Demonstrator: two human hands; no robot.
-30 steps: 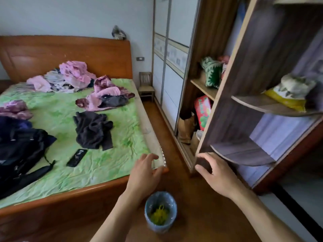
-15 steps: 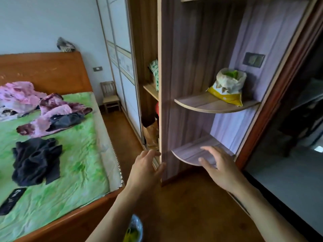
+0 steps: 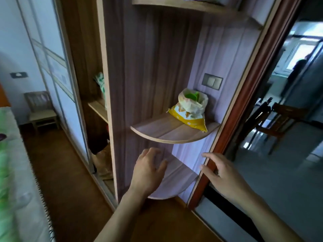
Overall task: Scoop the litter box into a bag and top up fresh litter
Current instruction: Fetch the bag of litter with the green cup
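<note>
A yellow and white litter bag [image 3: 191, 110] stands on the middle corner shelf [image 3: 162, 131] of a wooden cabinet, its top open with a green scoop [image 3: 192, 96] sticking out. My left hand [image 3: 148, 170] hovers with relaxed fingers in front of the lower corner shelf [image 3: 176, 182], below the bag. My right hand [image 3: 222, 173] is raised beside the red-brown door frame [image 3: 244, 95], fingers loosely spread, holding nothing. No litter box is in view.
The green bed edge [image 3: 10, 172] runs along the left, with wooden floor between it and the wardrobe's sliding doors [image 3: 57, 70]. A small wooden chair [image 3: 41, 109] stands at the far wall. Through the doorway on the right are a wooden chair [image 3: 279, 123] and a person's dark figure [image 3: 297, 70].
The view has swung right, away from the bed and the small bin toward the corner shelves and doorway. Both hands have stayed raised and empty while the bag came nearer.
</note>
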